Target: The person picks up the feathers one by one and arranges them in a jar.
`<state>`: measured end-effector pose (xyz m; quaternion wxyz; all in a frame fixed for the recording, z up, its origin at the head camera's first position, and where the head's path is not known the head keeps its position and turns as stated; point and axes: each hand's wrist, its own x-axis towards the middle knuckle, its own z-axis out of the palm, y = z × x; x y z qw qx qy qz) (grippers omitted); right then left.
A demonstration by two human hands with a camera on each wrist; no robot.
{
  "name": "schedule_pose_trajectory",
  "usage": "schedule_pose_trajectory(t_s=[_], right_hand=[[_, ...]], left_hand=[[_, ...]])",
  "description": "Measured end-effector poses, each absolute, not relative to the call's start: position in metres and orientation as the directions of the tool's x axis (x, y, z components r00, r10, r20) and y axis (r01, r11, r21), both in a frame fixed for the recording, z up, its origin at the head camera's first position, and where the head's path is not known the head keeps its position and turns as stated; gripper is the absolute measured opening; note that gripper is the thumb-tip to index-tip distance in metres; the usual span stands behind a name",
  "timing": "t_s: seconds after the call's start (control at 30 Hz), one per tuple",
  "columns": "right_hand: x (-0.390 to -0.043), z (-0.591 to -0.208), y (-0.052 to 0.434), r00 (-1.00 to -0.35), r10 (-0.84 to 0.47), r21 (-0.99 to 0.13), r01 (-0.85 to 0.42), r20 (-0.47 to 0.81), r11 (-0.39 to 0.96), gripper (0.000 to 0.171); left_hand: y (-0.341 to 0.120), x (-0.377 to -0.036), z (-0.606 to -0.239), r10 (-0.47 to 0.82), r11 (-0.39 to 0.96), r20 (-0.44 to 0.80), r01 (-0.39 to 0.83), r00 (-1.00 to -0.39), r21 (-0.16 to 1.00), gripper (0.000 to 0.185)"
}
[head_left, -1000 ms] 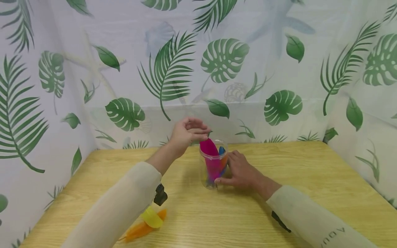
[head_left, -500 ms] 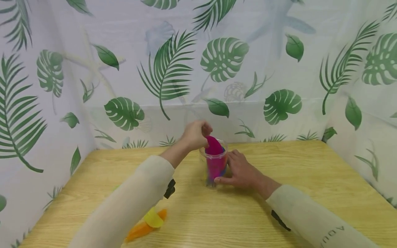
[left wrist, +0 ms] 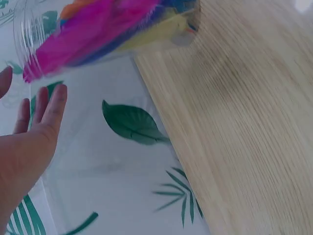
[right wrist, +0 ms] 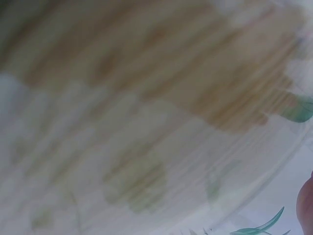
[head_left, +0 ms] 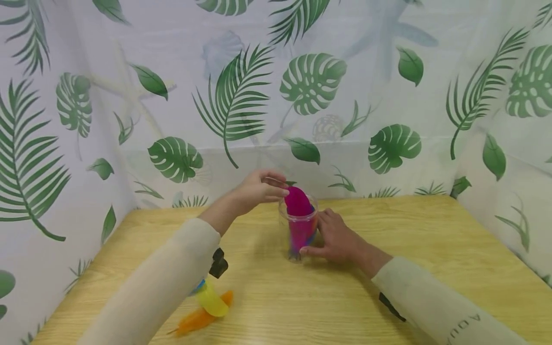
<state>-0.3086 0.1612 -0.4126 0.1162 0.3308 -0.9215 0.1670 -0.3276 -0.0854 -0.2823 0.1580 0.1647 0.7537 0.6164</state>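
Two hands at a clear cup [head_left: 298, 232] of feathers, centre of the frame.
The right hand [head_left: 334, 238] curls its fingers round the cup's side, holding it upright on the wooden bench [head_left: 388, 287]; the left hand [head_left: 258, 188] hovers at the rim with fingers loosely spread, gripping nothing, fingertips touching the magenta feather [head_left: 296, 203] that pokes above the rim; at lower left, an orange feather [head_left: 198, 320] and a yellow feather [head_left: 212, 302] lie on the bench.
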Motion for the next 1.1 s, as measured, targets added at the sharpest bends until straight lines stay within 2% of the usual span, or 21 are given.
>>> schedule_pose_trajectory(t_s=[0.13, 0.3, 0.6, 0.8, 1.1], right_hand=[[-0.308, -0.414, 0.164, -0.755, -0.568, -0.232, -0.647, 0.328, 0.726, 0.082], [-0.309, -0.416, 0.164, -0.749, -0.572, -0.220, -0.653, 0.336, 0.725, 0.081], [-0.308, -0.415, 0.162, -0.736, -0.579, -0.223, -0.666, 0.351, 0.711, 0.081], [-0.308, -0.414, 0.163, -0.724, -0.587, -0.214, -0.678, 0.363, 0.703, 0.076], [-0.308, -0.414, 0.164, -0.732, -0.584, -0.224, -0.671, 0.351, 0.707, 0.082]], left_hand=[[-0.104, -0.330, -0.284, 0.478, 0.111, -0.105, -0.059, -0.872, 0.992, 0.041], [-0.134, -0.335, -0.291, 0.502, 0.146, -0.173, -0.114, -0.848, 0.983, 0.040], [-0.179, -0.332, -0.303, 0.511, 0.242, -0.252, -0.144, -0.822, 0.960, 0.046], [-0.193, -0.332, -0.307, 0.517, 0.256, -0.247, -0.128, -0.819, 0.958, 0.045], [-0.206, -0.333, -0.312, 0.513, 0.285, -0.262, -0.126, -0.817, 0.950, 0.048]])
